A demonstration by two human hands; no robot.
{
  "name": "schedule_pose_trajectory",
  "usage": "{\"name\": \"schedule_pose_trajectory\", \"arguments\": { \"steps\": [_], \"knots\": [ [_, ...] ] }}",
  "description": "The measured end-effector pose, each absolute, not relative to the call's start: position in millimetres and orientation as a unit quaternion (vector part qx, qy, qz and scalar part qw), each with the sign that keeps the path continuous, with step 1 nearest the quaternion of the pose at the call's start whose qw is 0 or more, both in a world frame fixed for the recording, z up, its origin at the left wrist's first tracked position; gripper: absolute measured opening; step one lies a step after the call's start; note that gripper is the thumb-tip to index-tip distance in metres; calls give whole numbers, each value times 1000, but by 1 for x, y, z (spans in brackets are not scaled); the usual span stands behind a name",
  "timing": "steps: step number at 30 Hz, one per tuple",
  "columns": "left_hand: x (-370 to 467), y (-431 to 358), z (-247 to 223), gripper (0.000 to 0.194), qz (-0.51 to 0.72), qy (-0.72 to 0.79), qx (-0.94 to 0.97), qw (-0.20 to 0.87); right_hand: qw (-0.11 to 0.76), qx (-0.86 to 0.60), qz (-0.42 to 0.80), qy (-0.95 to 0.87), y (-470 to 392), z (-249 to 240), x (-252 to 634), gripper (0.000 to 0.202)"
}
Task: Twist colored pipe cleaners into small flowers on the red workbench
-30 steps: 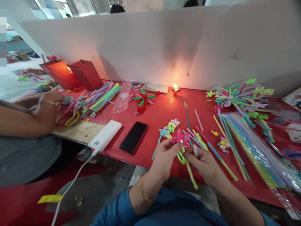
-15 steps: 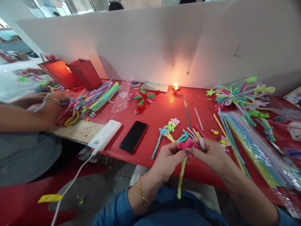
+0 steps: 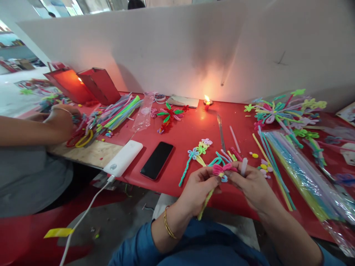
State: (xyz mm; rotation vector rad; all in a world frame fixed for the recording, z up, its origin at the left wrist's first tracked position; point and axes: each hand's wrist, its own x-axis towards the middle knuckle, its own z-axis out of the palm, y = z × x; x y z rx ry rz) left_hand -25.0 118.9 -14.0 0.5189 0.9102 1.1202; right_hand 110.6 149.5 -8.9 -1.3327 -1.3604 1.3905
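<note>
Between my hands is a pink pipe-cleaner flower with a yellow-green fuzzy stem hanging down to the left. My left hand is closed, pinching the flower near the top of the stem. Thumb and fingers of my right hand pinch the flower's right side. A small whitish translucent stick stands up by the right fingers; how it is held is hard to make out. Just beyond lie a twisted teal stem with blue, green and lilac flowers and several loose pipe-cleaner pieces.
A lit candle burns near the white partition. A black phone and white power bank lie left. Bagged pipe cleaners and a bunch of flowers are on the right. A co-worker's arm reaches in at left.
The pink flower has tilted in my fingers, and its stem has swung from hanging straight down to slanting left. The whitish stick by my right hand stands more upright.
</note>
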Motion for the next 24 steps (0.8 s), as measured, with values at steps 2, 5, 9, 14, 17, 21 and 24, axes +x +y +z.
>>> {"name": "schedule_pose_trajectory", "arguments": {
  "steps": [2, 5, 9, 14, 17, 21, 24],
  "knots": [
    [-25, 119, -14, 21, 506, 425, 236, 712, 385, -521, 563, -513, 148, -8, 109, 22],
    [-27, 119, -13, 21, 505, 443, 239, 701, 390, -513, 590, -487, 146, -8, 107, 26],
    [-30, 119, -11, 26, 503, 436, 245, 705, 396, -499, 618, -461, 146, -10, 105, 30],
    [-30, 119, -11, 27, 498, 436, 250, 707, 375, -499, 603, -497, 145, -12, 107, 31],
    [-30, 120, -12, 29, 492, 447, 242, 707, 378, -495, 596, -507, 145, -13, 109, 29],
    [-28, 120, -13, 31, 486, 459, 245, 702, 365, -487, 557, -565, 148, -14, 114, 26],
    [-28, 120, -15, 29, 484, 464, 252, 698, 340, -493, 512, -616, 151, -16, 117, 22]
  ]
}}
